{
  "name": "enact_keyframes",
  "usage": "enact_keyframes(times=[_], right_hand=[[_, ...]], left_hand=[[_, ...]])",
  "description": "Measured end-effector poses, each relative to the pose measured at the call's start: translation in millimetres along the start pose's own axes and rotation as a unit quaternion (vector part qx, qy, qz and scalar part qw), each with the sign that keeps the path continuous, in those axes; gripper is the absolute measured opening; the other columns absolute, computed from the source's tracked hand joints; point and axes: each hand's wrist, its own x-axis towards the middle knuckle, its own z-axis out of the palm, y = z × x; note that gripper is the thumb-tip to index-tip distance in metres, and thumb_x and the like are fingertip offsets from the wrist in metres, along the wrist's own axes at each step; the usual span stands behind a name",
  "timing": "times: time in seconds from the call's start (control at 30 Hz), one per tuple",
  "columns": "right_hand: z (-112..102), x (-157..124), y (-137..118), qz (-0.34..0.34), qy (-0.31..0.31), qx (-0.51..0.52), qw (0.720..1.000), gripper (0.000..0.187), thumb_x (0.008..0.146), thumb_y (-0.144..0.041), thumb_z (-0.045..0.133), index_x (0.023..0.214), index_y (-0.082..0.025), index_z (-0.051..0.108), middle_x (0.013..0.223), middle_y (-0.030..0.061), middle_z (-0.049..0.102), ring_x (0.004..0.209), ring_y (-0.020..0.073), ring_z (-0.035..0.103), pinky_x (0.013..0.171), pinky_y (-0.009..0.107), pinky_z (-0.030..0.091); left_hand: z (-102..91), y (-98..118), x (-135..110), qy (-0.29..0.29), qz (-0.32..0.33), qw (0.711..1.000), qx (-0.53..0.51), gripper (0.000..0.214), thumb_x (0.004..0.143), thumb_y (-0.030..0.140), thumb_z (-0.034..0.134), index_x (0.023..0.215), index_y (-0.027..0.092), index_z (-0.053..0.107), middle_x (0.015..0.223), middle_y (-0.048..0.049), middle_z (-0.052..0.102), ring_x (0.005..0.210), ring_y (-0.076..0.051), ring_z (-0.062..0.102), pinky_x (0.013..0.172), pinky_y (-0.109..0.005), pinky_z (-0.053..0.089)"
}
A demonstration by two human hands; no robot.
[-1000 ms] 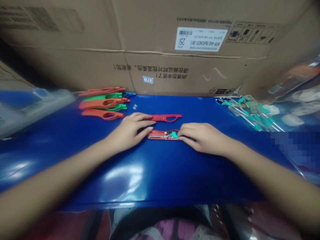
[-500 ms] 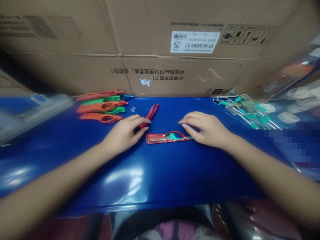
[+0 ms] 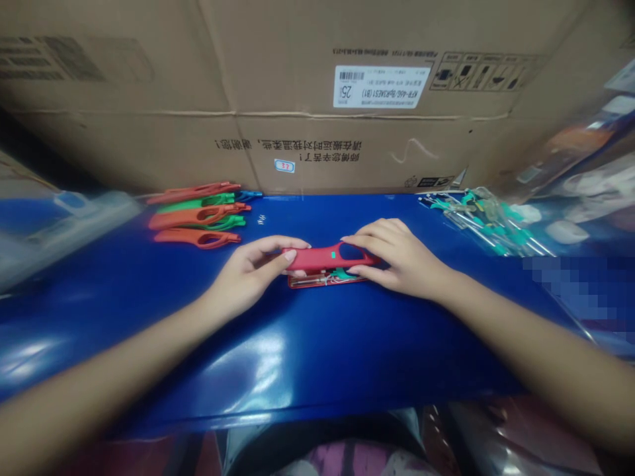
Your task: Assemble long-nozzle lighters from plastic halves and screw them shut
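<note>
A red lighter casing half point(image 3: 317, 256), smooth side up, lies level between my hands. My left hand point(image 3: 255, 264) is closed on its wide end, thumb on top. At the looped end, my right hand point(image 3: 399, 254) pinches the casing between thumb and fingers. Just under and in front of it, partly covered, the other red casing half point(image 3: 300, 283) rests on the table with its inside up. A metal rod, thin white wires and a teal part point(image 3: 341, 272) show inside that lower half.
Orange and green lighter casings point(image 3: 198, 217) are piled at the left, with small screws point(image 3: 261, 219) beside them. Metal rods with teal parts point(image 3: 489, 221) lie at the right. A cardboard box wall point(image 3: 297, 79) stands behind the blue table point(image 3: 317, 357).
My left hand has swung the red casing half from a steep slant to level, above the lower half. My right hand has moved left and taken hold of its looped end.
</note>
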Motion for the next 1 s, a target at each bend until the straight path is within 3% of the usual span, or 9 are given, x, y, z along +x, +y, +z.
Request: enact_keyframes(times=[0.13, 0.23, 0.33, 0.4, 0.57, 1.0], right_hand=[[1, 3, -4, 0.03, -0.011, 0.054, 0.998, 0.041, 0.095, -0.047, 0.065, 0.125, -0.019, 0.062, 0.109, 0.0108, 0.069, 0.099, 0.026, 0.061, 0.089, 0.042, 0.043], [0, 4, -8, 0.064, -0.025, 0.091, 0.994, 0.034, 0.094, -0.041, 0.066, 0.121, -0.021, 0.06, 0.112, 0.0107, 0.067, 0.101, 0.0263, 0.06, 0.091, 0.041, 0.043], [0, 4, -10, 0.083, -0.055, 0.095, 0.99, 0.034, 0.095, -0.04, 0.065, 0.122, -0.022, 0.059, 0.114, 0.0111, 0.066, 0.104, 0.0271, 0.059, 0.091, 0.042, 0.042], [0, 4, -10, 0.083, -0.076, 0.096, 0.989, 0.033, 0.096, -0.041, 0.064, 0.122, -0.022, 0.059, 0.114, 0.0108, 0.066, 0.105, 0.0274, 0.059, 0.092, 0.042, 0.041], [-1, 5, -11, 0.071, -0.101, 0.094, 0.988, 0.03, 0.095, -0.042, 0.065, 0.117, -0.021, 0.061, 0.114, 0.0102, 0.067, 0.107, 0.0269, 0.059, 0.09, 0.04, 0.04], [10, 2, -11, 0.046, -0.113, 0.05, 0.991, 0.031, 0.096, -0.043, 0.062, 0.117, -0.021, 0.061, 0.118, 0.0109, 0.066, 0.111, 0.0285, 0.058, 0.096, 0.044, 0.04]], left_hand=[[-1.5, -5, 1, -0.018, -0.023, 1.0, -0.006, 0.035, 0.093, 0.04, 0.068, 0.119, 0.018, 0.073, 0.117, -0.0096, 0.076, 0.097, -0.022, 0.074, 0.088, -0.034, 0.061], [-5.5, -9, 2, -0.017, 0.098, 0.983, 0.155, 0.033, 0.093, 0.039, 0.068, 0.118, 0.018, 0.074, 0.116, -0.0102, 0.075, 0.101, -0.023, 0.072, 0.092, -0.037, 0.06], [-9.8, -11, 2, -0.045, 0.249, 0.919, 0.302, 0.036, 0.091, 0.037, 0.072, 0.122, 0.018, 0.072, 0.113, -0.0099, 0.073, 0.102, -0.022, 0.071, 0.094, -0.034, 0.058], [-11.6, -12, 2, -0.068, 0.289, 0.891, 0.343, 0.038, 0.093, 0.038, 0.071, 0.125, 0.018, 0.07, 0.111, -0.0098, 0.072, 0.1, -0.02, 0.07, 0.091, -0.031, 0.058], [-11.9, -13, 1, -0.082, 0.303, 0.868, 0.384, 0.037, 0.096, 0.039, 0.066, 0.126, 0.018, 0.068, 0.111, -0.0105, 0.071, 0.101, -0.022, 0.068, 0.092, -0.034, 0.057], [-10.0, -12, 2, -0.121, 0.253, 0.868, 0.411, 0.029, 0.097, 0.036, 0.062, 0.118, 0.017, 0.069, 0.109, -0.01, 0.071, 0.1, -0.024, 0.065, 0.088, -0.038, 0.054]])
